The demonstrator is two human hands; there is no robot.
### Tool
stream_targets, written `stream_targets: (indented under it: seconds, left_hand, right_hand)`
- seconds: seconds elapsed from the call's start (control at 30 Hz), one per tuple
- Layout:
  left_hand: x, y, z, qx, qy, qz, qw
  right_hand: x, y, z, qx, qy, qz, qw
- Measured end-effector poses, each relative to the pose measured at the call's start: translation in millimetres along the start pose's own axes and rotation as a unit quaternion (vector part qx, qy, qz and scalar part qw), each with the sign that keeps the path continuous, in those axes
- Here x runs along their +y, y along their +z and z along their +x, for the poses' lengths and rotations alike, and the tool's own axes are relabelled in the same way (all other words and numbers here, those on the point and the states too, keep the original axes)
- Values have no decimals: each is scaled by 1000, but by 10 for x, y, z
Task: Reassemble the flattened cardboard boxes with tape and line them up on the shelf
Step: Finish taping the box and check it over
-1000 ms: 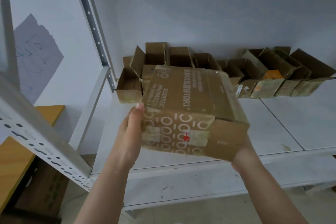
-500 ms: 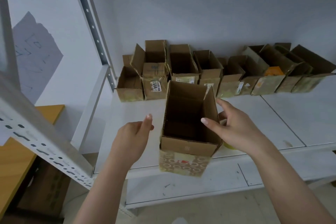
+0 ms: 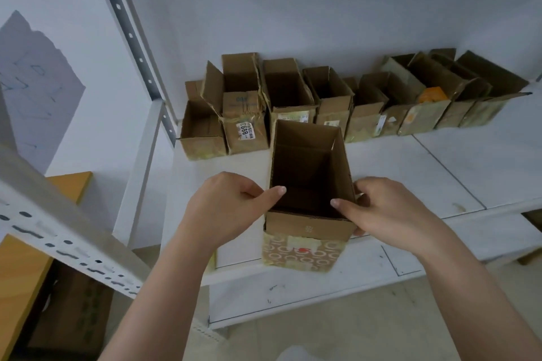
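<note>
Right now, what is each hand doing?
Left hand: grips the left wall of the open box, thumb inside.
Right hand: grips its right wall.

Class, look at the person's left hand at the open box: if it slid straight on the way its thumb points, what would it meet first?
The left hand points its thumb rightward over the open cardboard box. Going on, it would probably meet the right hand, whose thumb hooks over the opposite rim; depth is uncertain.
</note>
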State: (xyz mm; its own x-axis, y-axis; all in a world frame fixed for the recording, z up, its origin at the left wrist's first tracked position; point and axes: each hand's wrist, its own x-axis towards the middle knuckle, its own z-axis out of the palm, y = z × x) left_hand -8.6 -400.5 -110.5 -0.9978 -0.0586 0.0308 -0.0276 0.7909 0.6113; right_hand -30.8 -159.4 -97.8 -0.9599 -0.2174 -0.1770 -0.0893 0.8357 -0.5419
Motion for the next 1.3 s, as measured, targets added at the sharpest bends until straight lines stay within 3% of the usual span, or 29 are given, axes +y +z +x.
stream_targets:
  seconds: [0.13,0.3,0.53,0.87,1.07,1.3]
  left_hand:
    - [-51,-8,56,6,12,4,1000]
    - [6,-33,-14,85,53,30,995]
    - [453,-194,16,165,139,-67,974]
    - [1591,397,-7,138,249,-191,939]
    - [2599,1257,-167,95,282,-197,934]
    - [3362,2127,-286,31,274,-176,945]
  right_hand:
    - [-28,116,-34,86,3,7,996]
    - [-1,171,-146,180,6,33,983]
    - [35,-209,-345,309,-26,102,945]
    - [1030,-1076,-1016,381,-23,127,916]
    - [2012,-1609,-1626,423,41,119,897]
    - [2963,-1909,-2020,398,113,99,905]
